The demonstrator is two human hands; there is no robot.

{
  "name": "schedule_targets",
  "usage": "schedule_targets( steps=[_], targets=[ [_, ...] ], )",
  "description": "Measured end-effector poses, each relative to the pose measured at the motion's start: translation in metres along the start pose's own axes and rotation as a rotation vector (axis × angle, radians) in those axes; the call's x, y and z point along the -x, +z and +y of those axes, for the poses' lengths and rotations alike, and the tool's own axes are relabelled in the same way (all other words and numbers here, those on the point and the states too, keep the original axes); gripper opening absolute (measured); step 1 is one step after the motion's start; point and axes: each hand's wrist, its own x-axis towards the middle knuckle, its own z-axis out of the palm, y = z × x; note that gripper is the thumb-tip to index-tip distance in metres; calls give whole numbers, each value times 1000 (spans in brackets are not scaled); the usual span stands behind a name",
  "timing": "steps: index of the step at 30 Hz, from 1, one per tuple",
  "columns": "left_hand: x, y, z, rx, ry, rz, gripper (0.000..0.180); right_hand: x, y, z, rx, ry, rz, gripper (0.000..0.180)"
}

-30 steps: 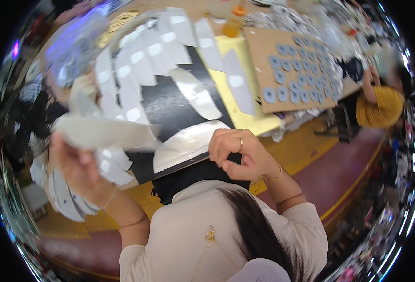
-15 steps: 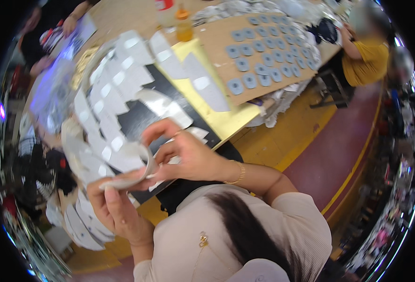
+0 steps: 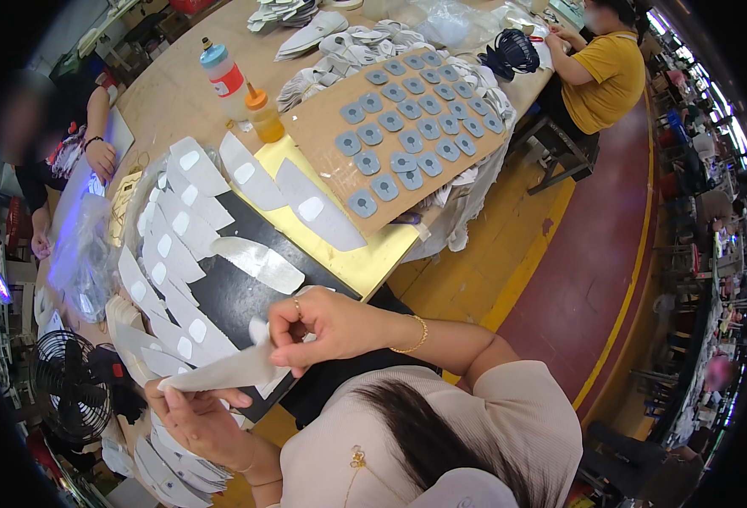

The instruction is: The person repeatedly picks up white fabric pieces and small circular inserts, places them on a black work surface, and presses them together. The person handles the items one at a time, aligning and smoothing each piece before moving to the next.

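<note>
My left hand (image 3: 196,419) and my right hand (image 3: 323,326) hold one long pale grey cut piece (image 3: 221,372) between them, low over the black mat (image 3: 238,296). The left fingers grip its near end from below. The right fingers pinch its far end, where a small white patch shows. Several more grey pieces with white patches (image 3: 170,245) lie fanned in a row along the left of the mat. One glossy piece (image 3: 259,262) lies alone on the mat.
A brown board (image 3: 390,127) with several round grey patches rests on a yellow sheet (image 3: 348,254). Two glue bottles (image 3: 242,89) stand behind it. A black fan (image 3: 69,394) is at left. Other people sit at far right and at left.
The view has swung toward the table's far side. My left hand came down and in from the left, and both hands now meet on one piece over the mat.
</note>
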Motion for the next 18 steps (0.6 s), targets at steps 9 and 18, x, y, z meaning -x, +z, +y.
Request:
schedule_targets(
  steps=[9, 18],
  targets=[
    [-34, -62, 4, -197, 382, 114, 41, 70, -37, -37, 602, 53, 207, 23],
    [-69, -151, 8, 175, 261, -88, 45, 241, -291, 0, -76, -1087, 1375, 10]
  ],
)
